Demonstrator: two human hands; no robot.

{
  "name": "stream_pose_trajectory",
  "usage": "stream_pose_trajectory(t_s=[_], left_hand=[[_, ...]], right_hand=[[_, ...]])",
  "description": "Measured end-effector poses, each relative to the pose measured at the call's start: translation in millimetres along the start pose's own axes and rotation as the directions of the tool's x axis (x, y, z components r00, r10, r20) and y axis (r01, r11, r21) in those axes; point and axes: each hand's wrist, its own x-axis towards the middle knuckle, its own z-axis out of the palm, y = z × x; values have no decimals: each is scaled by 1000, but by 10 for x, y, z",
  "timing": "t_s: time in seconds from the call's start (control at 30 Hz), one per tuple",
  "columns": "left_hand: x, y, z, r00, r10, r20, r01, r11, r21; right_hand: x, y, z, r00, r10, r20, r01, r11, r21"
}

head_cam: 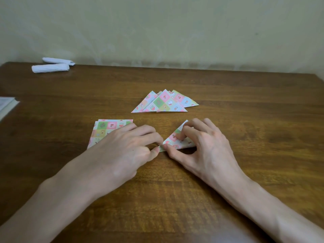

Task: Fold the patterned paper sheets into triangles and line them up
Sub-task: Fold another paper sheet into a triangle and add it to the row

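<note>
Both grips curl onto folded triangle: right hand pressing, left hand seemingly pinching.

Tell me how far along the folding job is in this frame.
Done: several folded triangles lie overlapping in a rough row beyond the hands. In hand: the current triangle, its left corner pinched by the left hand while the right hand grips and creases it; it has not joined the row. Left: a stack of unfolded sheets, partly under the left hand, count unclear.

Head-worn camera looks down onto table; close.
</note>
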Motion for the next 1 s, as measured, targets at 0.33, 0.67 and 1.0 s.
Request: stream_pose_trajectory(t_s=[0.33, 0.67, 1.0], left_hand=[[-82, -1, -12, 996, -83, 17, 85, 983, -163], [-134, -64, 29, 964, -192, 183, 230, 949, -215], [-114, -29, -27, 986, -134, 99, 153, 963, -221]], right_hand=[[-15, 15, 45, 1000, -12, -11, 12, 999, -50], [-34, 30, 42, 1000, -19, 11, 19, 1000, 0], [-27, 45, 53, 1000, -18, 17, 18, 1000, -11]])
